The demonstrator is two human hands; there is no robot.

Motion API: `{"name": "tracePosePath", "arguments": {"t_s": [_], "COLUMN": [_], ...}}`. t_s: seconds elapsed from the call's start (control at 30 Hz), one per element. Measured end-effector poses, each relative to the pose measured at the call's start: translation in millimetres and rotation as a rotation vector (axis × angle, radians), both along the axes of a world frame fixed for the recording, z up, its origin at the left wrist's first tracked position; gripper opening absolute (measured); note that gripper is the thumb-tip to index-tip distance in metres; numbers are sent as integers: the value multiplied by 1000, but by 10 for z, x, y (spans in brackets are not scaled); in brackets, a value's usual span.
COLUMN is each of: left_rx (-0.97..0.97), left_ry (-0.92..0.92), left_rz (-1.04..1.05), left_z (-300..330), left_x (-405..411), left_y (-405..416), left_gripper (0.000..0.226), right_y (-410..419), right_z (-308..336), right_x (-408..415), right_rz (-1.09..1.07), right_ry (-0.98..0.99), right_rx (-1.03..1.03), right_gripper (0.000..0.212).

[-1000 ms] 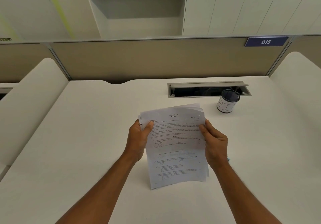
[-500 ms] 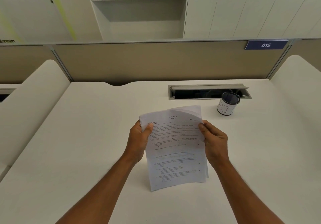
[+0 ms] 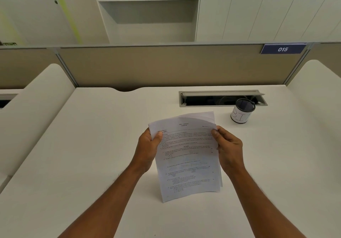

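A thin stack of printed white sheets (image 3: 186,156) stands on its bottom edge over the white desk (image 3: 83,145), tilted back toward me. My left hand (image 3: 147,145) grips the stack's left edge, thumb on the front page. My right hand (image 3: 228,147) grips the right edge near the top, thumb on the front. The top corners of the rear sheets fan out a little behind the front page at the upper right.
A small dark cup with a white label (image 3: 241,113) stands to the right of the papers, in front of an open grey cable tray (image 3: 221,98) set in the desk. A beige partition (image 3: 166,66) bearing a blue "015" sign (image 3: 282,49) closes off the back.
The stack's bottom edge has stayed on the desk and both hands keep their grip. The fanned top sheets have drawn closer together, and the view has tipped slightly.
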State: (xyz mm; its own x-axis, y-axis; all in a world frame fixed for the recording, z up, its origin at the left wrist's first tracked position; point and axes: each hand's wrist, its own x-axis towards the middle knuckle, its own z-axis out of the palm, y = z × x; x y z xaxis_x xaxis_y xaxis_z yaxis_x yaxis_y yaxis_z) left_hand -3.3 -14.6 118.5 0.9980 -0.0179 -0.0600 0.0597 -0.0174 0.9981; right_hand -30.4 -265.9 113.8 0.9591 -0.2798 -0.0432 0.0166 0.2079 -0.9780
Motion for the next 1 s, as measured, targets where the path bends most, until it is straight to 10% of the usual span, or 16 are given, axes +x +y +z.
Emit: {"name": "tracePosePath", "arguments": {"t_s": [0.7,1.0], "left_rx": [109,148], "left_ry": [-156,-341], "left_rz": [20,113], "left_z": [296,333], "left_x": [-72,-130], "left_y": [13,50], "left_gripper": [25,23], "right_y": [45,165], "right_z": [165,185], "right_x": [31,75], "right_rz": [18,10], "right_ry": [-148,-189], "right_rx": [-28,-63], "right_gripper": [40,16]}}
